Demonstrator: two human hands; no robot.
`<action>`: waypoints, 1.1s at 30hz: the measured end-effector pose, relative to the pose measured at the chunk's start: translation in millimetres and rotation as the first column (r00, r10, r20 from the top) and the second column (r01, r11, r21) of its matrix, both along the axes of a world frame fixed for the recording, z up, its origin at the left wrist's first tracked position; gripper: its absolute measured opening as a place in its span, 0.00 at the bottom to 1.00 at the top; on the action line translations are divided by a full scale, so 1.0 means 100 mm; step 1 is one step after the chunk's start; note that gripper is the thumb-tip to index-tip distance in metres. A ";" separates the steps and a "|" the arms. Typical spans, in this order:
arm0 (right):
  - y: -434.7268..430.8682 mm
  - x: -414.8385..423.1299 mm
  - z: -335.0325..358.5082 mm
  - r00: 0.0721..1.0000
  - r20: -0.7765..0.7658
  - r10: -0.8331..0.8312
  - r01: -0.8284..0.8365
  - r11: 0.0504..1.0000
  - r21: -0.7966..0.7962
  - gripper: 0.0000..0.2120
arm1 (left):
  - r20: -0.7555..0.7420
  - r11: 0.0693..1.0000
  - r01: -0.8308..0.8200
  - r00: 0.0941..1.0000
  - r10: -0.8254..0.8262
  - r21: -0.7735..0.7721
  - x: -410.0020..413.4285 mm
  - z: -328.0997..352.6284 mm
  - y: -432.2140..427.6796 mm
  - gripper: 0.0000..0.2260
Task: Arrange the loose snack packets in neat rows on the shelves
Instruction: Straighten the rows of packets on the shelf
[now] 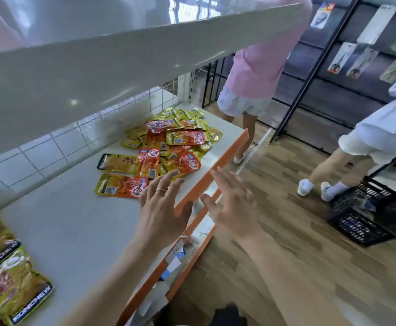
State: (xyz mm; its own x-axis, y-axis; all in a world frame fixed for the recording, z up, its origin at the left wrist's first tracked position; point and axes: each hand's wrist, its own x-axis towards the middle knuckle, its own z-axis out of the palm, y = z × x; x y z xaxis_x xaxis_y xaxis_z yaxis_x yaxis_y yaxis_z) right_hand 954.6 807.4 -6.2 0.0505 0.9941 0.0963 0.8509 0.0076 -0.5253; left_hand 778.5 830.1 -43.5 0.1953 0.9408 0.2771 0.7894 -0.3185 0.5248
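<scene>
Shelf: the white flat shelf board runs away from you towards the upper right; it carries all the stock you need.
Heap: the heap of loose yellow and orange-red foil snack packets lies ahead of both your hands, further along the shelf, with its long axis following the shelf's length.
Crate: a black plastic mesh crate stands on the floor, well apart to your right; what is in it is too blurred to tell.
Side stock: large gold foil packets lie flat at your near left.
Rail: the orange plastic price rail edges the shelf front.
Left hand: your left hand is spread flat and empty, inside the rail, its fingertips at the heap's near edge; it is the nearer one.
Right hand: your right hand is spread and empty, outside the rail.
</scene>
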 end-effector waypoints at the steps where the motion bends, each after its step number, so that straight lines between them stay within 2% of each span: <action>1: 0.09 0.04 -0.03 1.000 0.001 0.009 -0.009 1.000 -0.006 0.29 | -0.001 1.000 -0.012 1.000 0.012 -0.003 0.03 -0.02 0.05 0.26; 7: 0.85 0.33 -0.15 0.997 -0.023 0.072 -0.072 0.997 -0.011 0.28 | -0.057 0.995 -0.104 0.993 0.104 0.013 0.24 -0.06 0.56 0.26; 11: 1.42 0.60 -0.21 0.993 -0.039 0.115 -0.116 0.993 -0.027 0.26 | -0.132 0.987 -0.155 0.980 0.148 -0.050 0.42 -0.08 0.99 0.28; 17: 2.36 0.98 -0.25 0.996 -0.024 0.084 -0.085 0.995 -0.057 0.20 | -0.212 0.974 -0.221 0.955 0.209 -0.038 0.75 -0.03 1.66 0.27; 21: 2.81 1.10 -0.32 0.994 0.060 0.096 -0.088 0.988 -0.127 0.20 | -0.405 0.970 -0.223 0.899 0.167 -0.093 0.89 0.01 1.98 0.31; 23: 2.97 1.12 -0.37 0.987 0.085 0.133 -0.117 0.978 -0.172 0.22 | -0.446 0.965 -0.226 0.883 0.146 -0.130 0.95 0.02 2.03 0.31; 26: 3.13 1.12 -0.45 0.972 0.118 0.201 -0.171 0.959 -0.225 0.26 | -0.462 0.976 -0.215 0.867 0.186 -0.012 1.00 -0.03 2.01 0.26; 28: 3.20 1.13 -0.48 0.976 0.067 0.206 -0.181 0.945 -0.271 0.29 | -0.471 0.980 -0.181 0.860 0.199 0.082 1.02 -0.09 1.96 0.20; 31: 3.24 1.20 -0.49 0.964 -0.194 0.183 -0.238 0.920 -0.312 0.31 | -0.471 0.974 -0.097 0.863 0.184 0.203 1.04 -0.16 1.91 0.16; 33: 3.21 1.28 -0.46 0.925 -0.313 0.214 -0.299 0.920 -0.254 0.33 | -0.438 0.950 -0.071 0.876 0.205 0.303 1.03 -0.17 1.87 0.13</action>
